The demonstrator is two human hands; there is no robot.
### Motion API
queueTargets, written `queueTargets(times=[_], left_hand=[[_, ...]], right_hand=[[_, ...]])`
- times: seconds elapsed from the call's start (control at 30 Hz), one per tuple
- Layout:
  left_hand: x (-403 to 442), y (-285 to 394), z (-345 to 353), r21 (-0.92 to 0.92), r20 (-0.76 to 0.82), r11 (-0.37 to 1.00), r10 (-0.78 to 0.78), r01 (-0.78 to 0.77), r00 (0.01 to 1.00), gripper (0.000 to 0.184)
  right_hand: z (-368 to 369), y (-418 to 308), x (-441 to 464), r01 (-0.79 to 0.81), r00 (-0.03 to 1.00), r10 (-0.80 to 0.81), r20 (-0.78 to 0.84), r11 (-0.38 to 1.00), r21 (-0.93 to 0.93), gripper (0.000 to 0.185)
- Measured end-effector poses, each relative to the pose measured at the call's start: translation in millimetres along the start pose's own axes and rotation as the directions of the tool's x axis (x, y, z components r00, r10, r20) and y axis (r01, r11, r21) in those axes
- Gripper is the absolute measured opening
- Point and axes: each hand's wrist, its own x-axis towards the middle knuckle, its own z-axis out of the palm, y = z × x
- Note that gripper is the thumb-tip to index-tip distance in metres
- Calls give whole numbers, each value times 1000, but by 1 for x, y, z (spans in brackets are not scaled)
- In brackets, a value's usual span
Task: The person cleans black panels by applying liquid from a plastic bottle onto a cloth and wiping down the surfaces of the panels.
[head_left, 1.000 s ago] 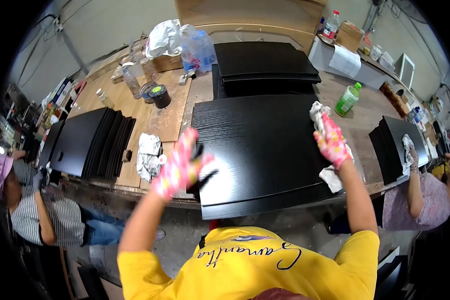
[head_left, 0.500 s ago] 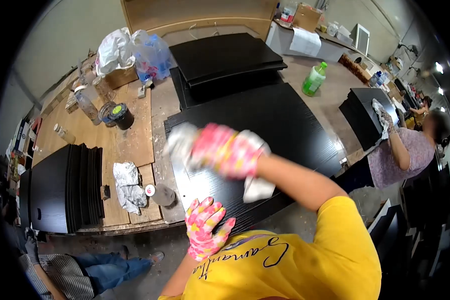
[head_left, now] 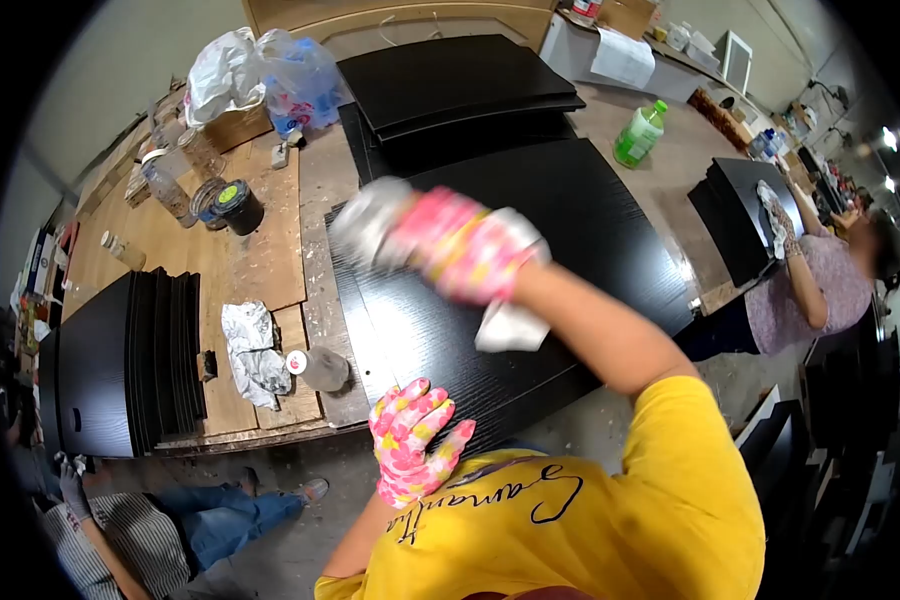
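A black wood-grain panel [head_left: 570,230] lies flat in front of me on top of another dark board. My right hand [head_left: 470,245], in a pink and yellow patterned glove, is closed on a white cloth [head_left: 375,225] over the panel's left part. The cloth is blurred by motion, and a loose end hangs out below the wrist. At the panel's near left edge rests my left hand [head_left: 417,440], in a matching glove, its fingers spread and holding nothing.
Behind the panel is a stack of black boards [head_left: 460,85]; more boards [head_left: 120,370] stand at left. Nearby are a crumpled white cloth [head_left: 255,355], a clear bottle [head_left: 318,369], a black jar [head_left: 238,207] and a green bottle [head_left: 640,135]. People work on both sides.
My right hand and the cloth have moved slightly farther from me over the panel. My left hand stays at the near edge. The whole view has shifted a little.
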Motion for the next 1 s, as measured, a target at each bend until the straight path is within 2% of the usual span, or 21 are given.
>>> queueTargets(times=[0.03,0.07,0.1,0.17,0.2,0.23,0.27,0.3,0.37,0.4,0.43,0.5,0.63,0.67,0.7,0.77,0.83,0.9,0.93,0.97,1.0], left_hand=[[-1,1,1,-26,-19,999,-39,39,999,39],[-2,1,0,-46,-39,996,-80,79,996,39],[-5,0,1,-47,-41,995,-86,84,995,39],[-6,0,3,-46,-64,997,-60,57,996,40],[-7,-1,3,-19,-63,999,-31,30,998,40],[-8,-1,1,8,-50,1000,-5,5,999,40],[-7,2,1,22,-49,1000,-15,16,999,40],[-6,4,1,3,-51,999,-54,54,997,41],[-1,8,-3,13,-35,999,-51,51,998,44],[-4,9,-2,-78,-46,982,-178,174,983,56],[-11,8,0,111,-127,977,-169,184,977,81],[-4,10,-4,248,-259,958,-81,147,963,108],[-4,13,-7,296,-180,936,-143,192,973,123],[-4,14,-8,275,-153,934,-193,229,969,124],[-5,14,-10,256,-121,929,-242,266,963,124],[-9,9,-6,61,-100,929,-358,364,929,126],[-7,15,2,-274,-25,798,-564,537,825,127],[-1,20,4,-359,19,722,-629,592,777,127],[4,23,6,-491,67,595,-703,637,708,128],[8,22,6,-604,138,445,-759,661,637,129],[2,9,7,-537,65,663,-584,521,809,129]], right_hand=[[7,65,-17,-193,981,191,32,978,75,17],[-15,111,-37,-561,818,566,103,824,-80,24],[-5,176,-80,-582,813,555,-174,776,-243,38],[-9,219,-129,-777,629,763,-145,613,-146,56],[-15,205,-108,-901,398,917,-40,382,-203,53],[23,219,-103,-819,549,807,-216,468,-332,54],[-10,157,-65,-782,613,790,-23,603,-155,49],[5,124,-42,-583,812,580,-68,798,-153,41],[48,38,-3,-232,938,238,-252,971,54,36],[15,-24,2,-139,987,151,-55,973,182,38],[-1,-63,-5,-102,994,82,71,926,363,41],[-5,-105,-36,251,955,-297,1,809,532,45],[-49,-77,-157,-120,992,96,82,918,379,46],[-45,-31,-182,-101,994,105,-21,984,144,48],[-50,8,-205,-415,910,415,-8,910,-23,42],[-35,78,-252,-679,727,633,-265,721,-139,40],[-57,14,-204,-543,840,537,-83,833,-109,43],[-26,-80,-170,-246,950,267,-165,960,136,46],[-28,-87,-175,-282,939,299,-168,952,119,46],[-31,-91,-181,-218,915,335,-223,878,426,47],[-34,-93,-185,-101,879,386,-281,725,681,48]])
